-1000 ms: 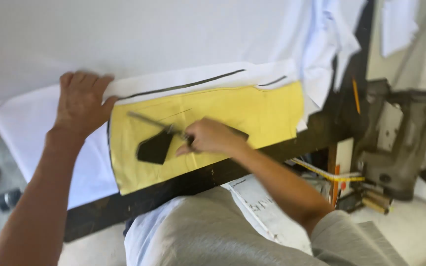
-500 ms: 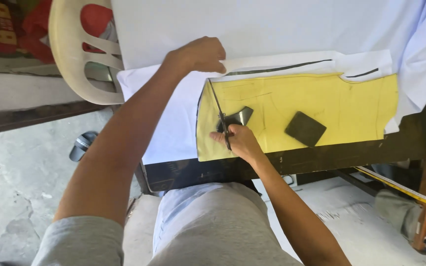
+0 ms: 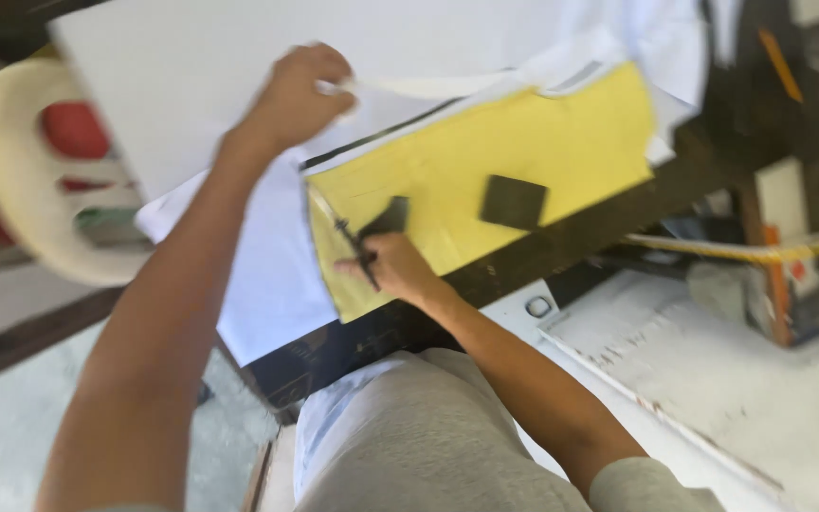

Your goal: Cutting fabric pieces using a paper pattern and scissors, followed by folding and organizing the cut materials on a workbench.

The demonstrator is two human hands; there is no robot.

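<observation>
While the yellow paper pattern (image 3: 514,161) lies on white cloth (image 3: 267,284), long axis left-right:
Left hand (image 3: 298,93): beyond the pattern's upper-left corner, closed on a white cloth strip (image 3: 428,85).
Right hand (image 3: 398,267): on the pattern's lower-left part, gripping dark scissors (image 3: 367,242).
Dark square weight (image 3: 513,202): on the pattern, right of the scissors.

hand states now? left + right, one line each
Left hand: closed, gripping a strip of white fabric above the yellow pattern piece.
Right hand: closed on dark scissors at the pattern's left edge.
</observation>
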